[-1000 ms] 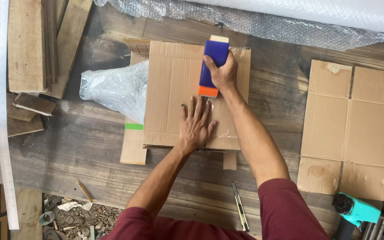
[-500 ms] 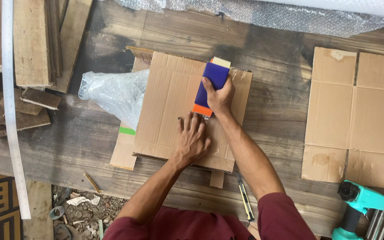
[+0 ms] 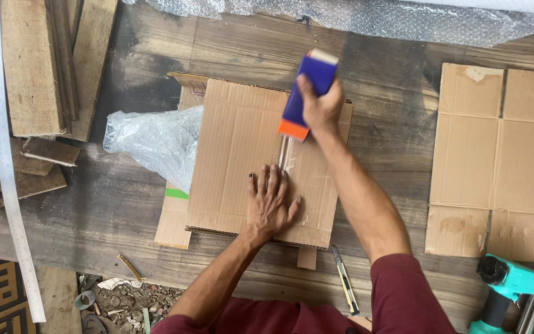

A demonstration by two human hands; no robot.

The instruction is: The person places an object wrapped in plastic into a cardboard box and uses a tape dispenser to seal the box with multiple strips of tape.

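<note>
Cardboard box [image 3: 242,154] lies flat on wooden table [image 3: 125,204]; clear tape runs along its centre seam. Right hand [image 3: 321,106] wraps tape dispenser [image 3: 307,93]; left hand [image 3: 271,204], fingers spread, presses box down. Judgement: keep pull straight along seam, left palm anchoring, tape taut against wrinkles

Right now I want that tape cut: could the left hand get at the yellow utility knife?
Probably yes: the utility knife lies uncovered on the table beside the left hand, which only presses the cardboard box.
</note>
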